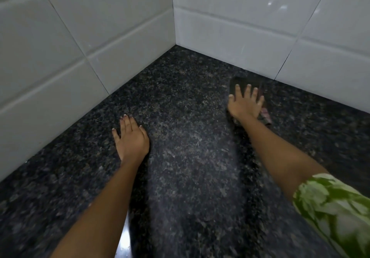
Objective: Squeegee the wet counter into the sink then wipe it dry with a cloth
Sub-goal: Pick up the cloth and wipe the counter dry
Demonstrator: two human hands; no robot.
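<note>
A dark speckled granite counter (190,157) fills the view and runs into a tiled corner. My right hand (245,104) lies flat with fingers spread on a dark cloth (237,84), pressing it on the counter near the right wall. A reddish-pink edge of the cloth shows beside the wrist. My left hand (131,137) rests flat on the bare counter at left, fingers apart, holding nothing. No squeegee or sink is in view.
White wall tiles (84,37) bound the counter on the left, and more white tiles (260,21) on the right; they meet in a corner at the back. A green-and-white patterned sleeve (330,207) covers my right upper arm.
</note>
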